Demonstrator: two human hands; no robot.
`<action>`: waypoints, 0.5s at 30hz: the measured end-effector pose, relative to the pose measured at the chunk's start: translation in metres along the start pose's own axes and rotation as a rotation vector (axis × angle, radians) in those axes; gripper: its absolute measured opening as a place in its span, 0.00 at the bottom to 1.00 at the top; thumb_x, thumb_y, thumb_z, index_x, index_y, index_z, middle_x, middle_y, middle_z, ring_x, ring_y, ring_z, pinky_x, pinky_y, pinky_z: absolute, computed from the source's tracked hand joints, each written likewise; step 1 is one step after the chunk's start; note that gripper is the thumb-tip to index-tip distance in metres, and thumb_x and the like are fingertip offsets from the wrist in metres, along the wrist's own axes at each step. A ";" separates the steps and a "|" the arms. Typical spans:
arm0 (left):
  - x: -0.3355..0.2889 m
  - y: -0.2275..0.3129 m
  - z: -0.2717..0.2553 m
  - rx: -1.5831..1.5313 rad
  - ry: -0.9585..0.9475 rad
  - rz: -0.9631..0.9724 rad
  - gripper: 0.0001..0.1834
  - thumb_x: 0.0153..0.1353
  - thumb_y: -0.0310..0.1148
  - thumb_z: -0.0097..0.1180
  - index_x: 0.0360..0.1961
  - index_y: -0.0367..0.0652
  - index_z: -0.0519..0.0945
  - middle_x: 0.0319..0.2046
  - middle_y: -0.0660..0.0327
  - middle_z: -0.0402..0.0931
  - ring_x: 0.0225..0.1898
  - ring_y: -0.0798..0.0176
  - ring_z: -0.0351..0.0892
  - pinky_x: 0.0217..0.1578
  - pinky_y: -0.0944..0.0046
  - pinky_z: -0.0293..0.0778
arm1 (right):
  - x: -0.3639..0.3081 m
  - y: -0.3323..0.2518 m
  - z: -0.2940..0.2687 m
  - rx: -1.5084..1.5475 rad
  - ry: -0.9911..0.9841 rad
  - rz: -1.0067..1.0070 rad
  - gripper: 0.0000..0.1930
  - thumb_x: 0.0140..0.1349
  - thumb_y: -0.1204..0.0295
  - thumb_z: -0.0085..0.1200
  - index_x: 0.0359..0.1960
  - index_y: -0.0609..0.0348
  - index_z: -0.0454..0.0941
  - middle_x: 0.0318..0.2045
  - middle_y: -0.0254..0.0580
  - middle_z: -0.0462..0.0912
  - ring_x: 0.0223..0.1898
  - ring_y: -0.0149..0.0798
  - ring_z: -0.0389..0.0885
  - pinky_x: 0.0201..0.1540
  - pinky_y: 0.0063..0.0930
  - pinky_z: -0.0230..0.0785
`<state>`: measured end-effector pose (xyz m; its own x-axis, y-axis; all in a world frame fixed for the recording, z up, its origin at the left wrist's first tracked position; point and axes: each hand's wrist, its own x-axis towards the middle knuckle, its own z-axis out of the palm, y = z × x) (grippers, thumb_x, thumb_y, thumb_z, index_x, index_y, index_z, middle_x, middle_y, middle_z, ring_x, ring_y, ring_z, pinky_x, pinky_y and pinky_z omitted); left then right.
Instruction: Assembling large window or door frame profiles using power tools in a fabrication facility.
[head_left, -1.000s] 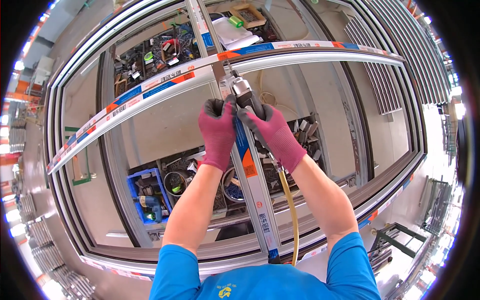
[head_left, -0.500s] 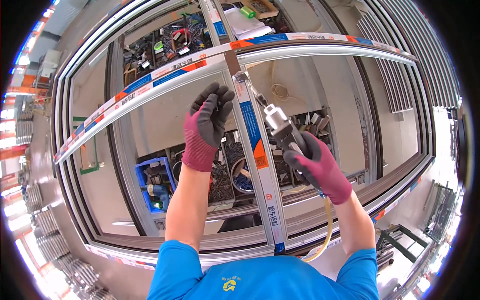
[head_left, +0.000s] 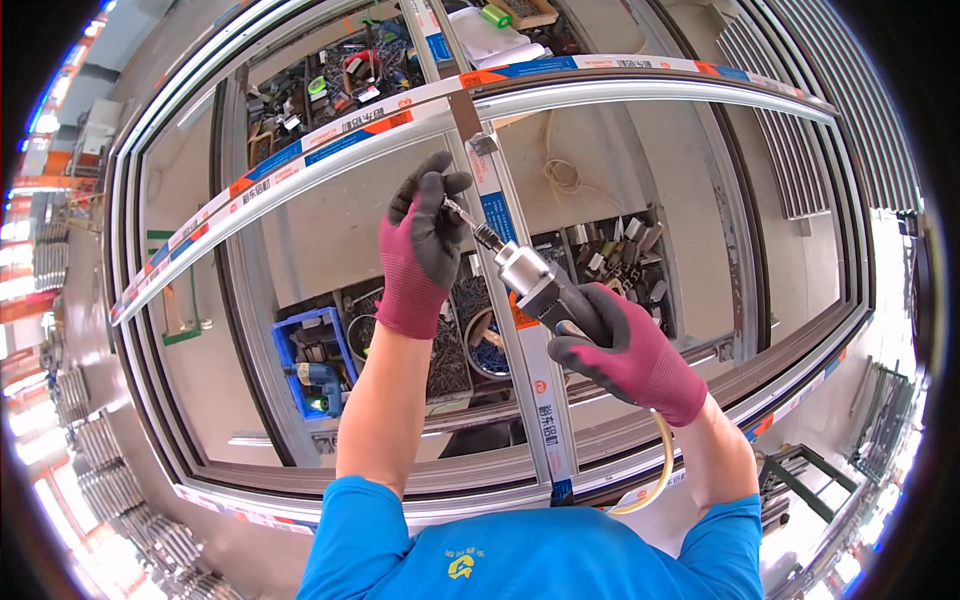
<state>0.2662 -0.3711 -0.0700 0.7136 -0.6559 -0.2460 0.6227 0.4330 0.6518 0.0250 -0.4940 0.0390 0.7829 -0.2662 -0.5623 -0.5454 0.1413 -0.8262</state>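
In my right hand (head_left: pixel 640 355) is an air screwdriver (head_left: pixel 526 271) with a silver head and a dark grip; a pale yellow hose (head_left: pixel 665 460) trails from it. Its thin bit (head_left: pixel 464 213) points up and left, the tip meeting the fingers of my left hand (head_left: pixel 422 245). Those fingers are pinched together around something small at the tip, too hidden to name. Both hands wear maroon and dark grey gloves. They are above a metal window frame, beside its upright middle bar (head_left: pixel 547 400). A small metal bracket (head_left: pixel 483 145) sits near that bar's far end.
A long taped crossbar (head_left: pixel 300 165) spans the frame beyond my hands. Below the frame are a blue crate (head_left: pixel 283 350) with a cordless drill (head_left: pixel 318 376), a round tub (head_left: pixel 487 368) and boxes of small parts. Stacked metal profiles (head_left: pixel 790 170) lie at the far right.
The screwdriver has come away from the bracket on the middle bar, moving left and nearer. Its bit tip now meets my left fingers, which have shifted slightly.
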 end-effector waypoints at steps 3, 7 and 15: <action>-0.001 0.005 0.007 0.017 0.054 0.002 0.14 0.77 0.33 0.58 0.58 0.39 0.81 0.40 0.56 0.87 0.30 0.70 0.85 0.29 0.76 0.83 | 0.001 -0.003 0.000 0.000 0.003 0.014 0.26 0.62 0.63 0.70 0.57 0.64 0.77 0.40 0.34 0.80 0.41 0.25 0.76 0.48 0.26 0.73; 0.001 0.005 0.008 0.159 0.134 -0.004 0.10 0.76 0.38 0.60 0.47 0.42 0.82 0.35 0.60 0.85 0.25 0.74 0.77 0.22 0.74 0.71 | 0.002 0.000 0.000 0.006 0.022 -0.020 0.26 0.62 0.63 0.70 0.56 0.64 0.77 0.39 0.33 0.80 0.41 0.24 0.75 0.46 0.25 0.72; 0.001 0.004 -0.009 0.061 -0.008 -0.107 0.13 0.76 0.39 0.61 0.51 0.40 0.83 0.31 0.64 0.79 0.26 0.72 0.74 0.25 0.71 0.69 | -0.001 -0.004 -0.006 -0.026 0.022 -0.011 0.26 0.62 0.63 0.70 0.56 0.65 0.76 0.41 0.36 0.80 0.42 0.26 0.75 0.49 0.27 0.73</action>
<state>0.2724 -0.3638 -0.0740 0.6412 -0.7015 -0.3111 0.6746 0.3220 0.6642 0.0252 -0.4999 0.0431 0.7823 -0.2883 -0.5522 -0.5448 0.1133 -0.8309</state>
